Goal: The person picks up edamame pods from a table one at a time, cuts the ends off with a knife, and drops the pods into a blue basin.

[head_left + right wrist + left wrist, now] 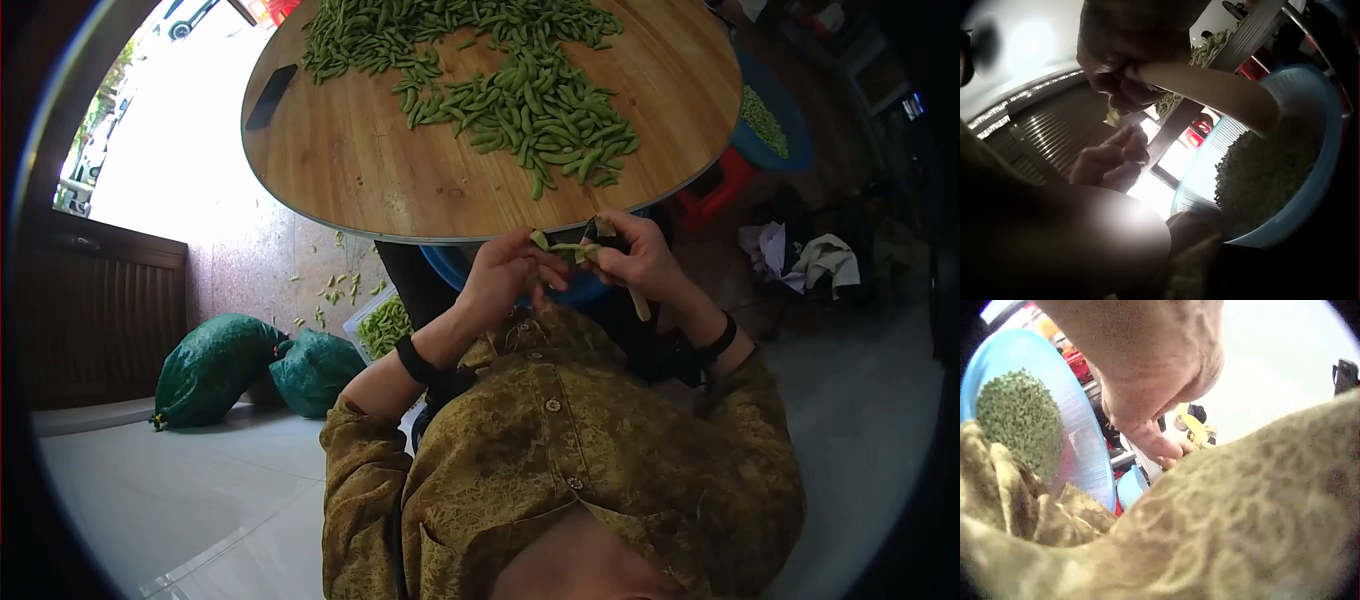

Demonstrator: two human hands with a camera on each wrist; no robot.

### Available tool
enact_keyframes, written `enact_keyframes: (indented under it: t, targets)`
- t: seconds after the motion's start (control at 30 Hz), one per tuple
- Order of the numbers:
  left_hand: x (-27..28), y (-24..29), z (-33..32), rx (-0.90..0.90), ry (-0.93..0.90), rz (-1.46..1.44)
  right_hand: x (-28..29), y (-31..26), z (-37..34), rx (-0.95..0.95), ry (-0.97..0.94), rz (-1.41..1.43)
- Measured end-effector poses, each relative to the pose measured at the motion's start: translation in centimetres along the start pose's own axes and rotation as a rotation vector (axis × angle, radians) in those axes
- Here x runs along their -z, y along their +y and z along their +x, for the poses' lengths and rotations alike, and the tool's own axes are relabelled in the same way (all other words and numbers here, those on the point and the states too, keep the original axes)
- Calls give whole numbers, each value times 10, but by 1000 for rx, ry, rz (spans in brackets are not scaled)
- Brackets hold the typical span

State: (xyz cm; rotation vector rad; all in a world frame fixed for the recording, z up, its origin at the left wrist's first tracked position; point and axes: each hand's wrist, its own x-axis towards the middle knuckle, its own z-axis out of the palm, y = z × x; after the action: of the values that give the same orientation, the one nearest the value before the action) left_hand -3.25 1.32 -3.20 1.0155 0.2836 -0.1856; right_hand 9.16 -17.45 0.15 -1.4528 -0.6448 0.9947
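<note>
Just past the table's near edge, both hands work close together over the lap. My left hand [505, 268] pinches a green bean pod [541, 240] between thumb and fingers. In my right hand [645, 262] is a tool with a pale wooden handle [1210, 90], gripped so that the handle sticks out below the palm; the fingers hide most of its working end. The right thumb and fingertips meet the pod's other end. Below the hands, a blue basin [1333, 140] holds a heap of shelled green beans [1019, 419].
Piles of green pods [540, 105] cover part of the round wooden table [350, 165], with a dark flat object [270, 97] at its left. Green sacks [220, 370] and a tub of pods [385, 327] stand on the floor at left. A red stool [718, 190] supports another basin [790, 110] at right.
</note>
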Motion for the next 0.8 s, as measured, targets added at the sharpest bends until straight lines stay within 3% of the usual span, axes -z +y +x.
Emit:
enact_keyframes:
  t: [0.07, 0.2, 0.27, 0.4, 0.5, 0.67, 0.8]
  targets:
    - [7, -9, 1, -301, -75, 314, 0, 20, 1, 272, 45, -332]
    - [-5, -9, -3, -291, 1, 277, -6, 25, 4, 206, 49, -216]
    - [0, -17, 1, -472, 36, 504, -8, 26, 8, 277, 76, -238]
    - [2, -11, 3, -409, 97, 536, -10, 23, 11, 219, 75, -171]
    - [0, -4, 0, -473, 60, 685, -10, 26, 11, 354, 104, -223]
    - [-3, -4, 1, -440, 96, 530, -3, 23, 10, 120, 162, 98]
    - [-3, 16, 5, -360, 50, 678, -5, 26, 13, 194, 202, 114]
